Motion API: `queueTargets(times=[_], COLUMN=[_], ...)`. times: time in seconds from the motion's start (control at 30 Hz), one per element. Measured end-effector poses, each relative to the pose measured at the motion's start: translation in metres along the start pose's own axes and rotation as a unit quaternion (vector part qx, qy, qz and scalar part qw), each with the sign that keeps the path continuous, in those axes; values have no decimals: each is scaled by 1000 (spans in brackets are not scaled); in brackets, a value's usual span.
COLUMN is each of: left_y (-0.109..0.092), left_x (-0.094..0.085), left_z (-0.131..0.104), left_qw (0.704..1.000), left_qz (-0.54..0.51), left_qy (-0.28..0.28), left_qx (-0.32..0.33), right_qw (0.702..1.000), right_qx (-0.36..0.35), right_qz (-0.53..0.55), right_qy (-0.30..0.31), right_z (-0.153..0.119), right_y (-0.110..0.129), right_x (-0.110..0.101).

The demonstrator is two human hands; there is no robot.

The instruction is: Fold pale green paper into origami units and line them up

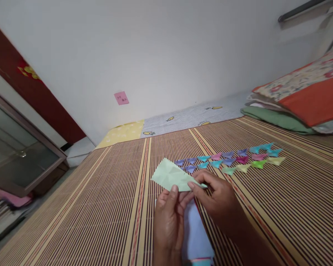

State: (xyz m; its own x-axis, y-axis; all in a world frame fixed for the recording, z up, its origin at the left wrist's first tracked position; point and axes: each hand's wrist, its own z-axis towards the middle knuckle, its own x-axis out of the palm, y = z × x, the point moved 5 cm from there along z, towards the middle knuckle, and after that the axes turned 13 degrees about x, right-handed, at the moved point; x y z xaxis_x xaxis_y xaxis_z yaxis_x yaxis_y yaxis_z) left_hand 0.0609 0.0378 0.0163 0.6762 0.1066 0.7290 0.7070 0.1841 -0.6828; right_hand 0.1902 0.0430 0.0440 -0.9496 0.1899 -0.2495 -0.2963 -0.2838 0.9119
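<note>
One creased, pale-green paper (169,175) | left hand (168,214), right hand (215,192): grip closed, pinching its edges | finely striped mat (100,207)

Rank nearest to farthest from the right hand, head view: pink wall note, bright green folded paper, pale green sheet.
1. Pale green sheet: pinched in the right hand.
2. Bright green folded paper: rightward, on the striped mat.
3. Pink wall note: leftward, up on the wall.
</note>
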Motion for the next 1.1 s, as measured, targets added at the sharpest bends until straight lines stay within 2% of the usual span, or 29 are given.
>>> queueTargets(times=[0.23, 0.33, 0.5, 0.63, 0.73, 0.9, 1.1], left_y=[0, 1, -2, -5, -8, -5, 3], left_x=[-3, -4, -9, -13, -13, -1, 3], left_z=[-1, -1, 2, 5, 5, -2, -4], left_qw=[999, 997, 991, 991, 995, 997, 980], left_qz=[-4, -11, -34, -30, 3, 69, 177], left_qy=[-47, -73, -128, -132, -96, 32, 87], left_qx=[-13, -20, -5, 16, 27, 10, 7], right_qw=[998, 997, 993, 990, 989, 991, 977], right_qx=[41, 56, 111, 109, 112, 88, 121], right_qz=[-39, -44, 34, 89, 94, 95, 177], right_qy=[-41, -34, -9, -20, -29, 19, 14], right_z=[0, -1, 2, 6, 7, 7, 7], right_y=[-6, -9, -19, -21, -21, -17, -20], right_x=[-3, -1, 1, -7, -13, -9, -6])
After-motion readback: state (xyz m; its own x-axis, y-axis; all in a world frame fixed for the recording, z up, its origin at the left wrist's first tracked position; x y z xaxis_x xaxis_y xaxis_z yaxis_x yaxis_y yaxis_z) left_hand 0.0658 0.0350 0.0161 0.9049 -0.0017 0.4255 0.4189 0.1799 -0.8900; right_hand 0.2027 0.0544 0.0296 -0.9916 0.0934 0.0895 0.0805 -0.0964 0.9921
